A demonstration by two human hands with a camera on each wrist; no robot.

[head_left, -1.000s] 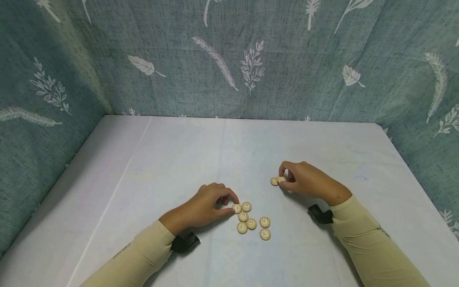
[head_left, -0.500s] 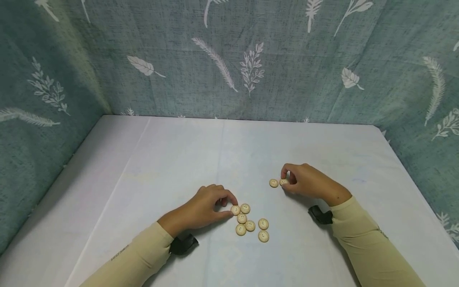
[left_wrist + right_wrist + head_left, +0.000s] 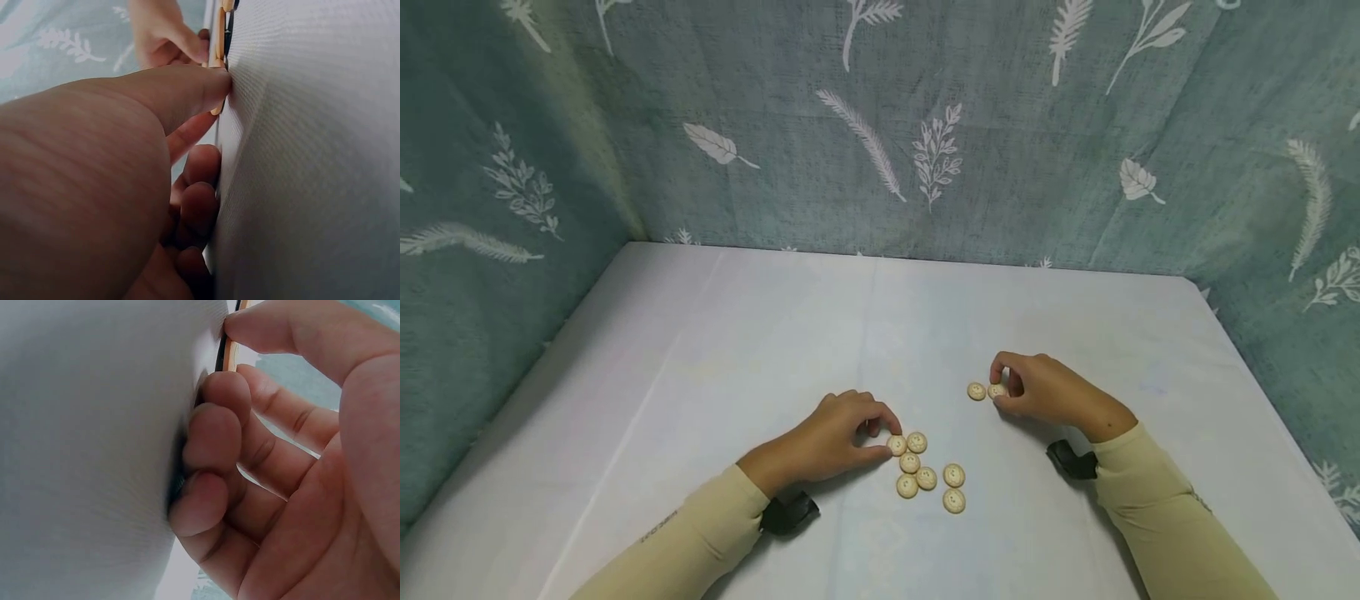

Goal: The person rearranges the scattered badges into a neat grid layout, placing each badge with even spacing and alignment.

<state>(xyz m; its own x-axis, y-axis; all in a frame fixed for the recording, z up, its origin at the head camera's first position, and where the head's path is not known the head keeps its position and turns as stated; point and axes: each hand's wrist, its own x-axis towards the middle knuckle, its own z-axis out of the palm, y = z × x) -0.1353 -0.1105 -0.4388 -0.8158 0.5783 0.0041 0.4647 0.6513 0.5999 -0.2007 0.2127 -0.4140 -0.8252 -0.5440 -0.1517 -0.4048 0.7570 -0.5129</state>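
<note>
Head view: pinching left beige button [image 3: 897,446] against adjoining buttons [image 3: 910,463] on tabletop [image 3: 760,333] with left hand [image 3: 838,436], farther right button [image 3: 997,390] with right hand [image 3: 1054,392]. Left wrist: might jostle adjoining buttons if dragging sideways. Right wrist: might slip off thin rim if pinching loosely.

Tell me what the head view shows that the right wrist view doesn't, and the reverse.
Only head: the left hand, two tan fabric sleeves, and a central group of seven round beige discs.
Only right wrist: the palm side of the right hand, and a thin dark band under the edge of the round beige disc between thumb and index finger.
Both: the right hand, that pinched disc, the white table surface and the teal fabric backdrop.
</note>
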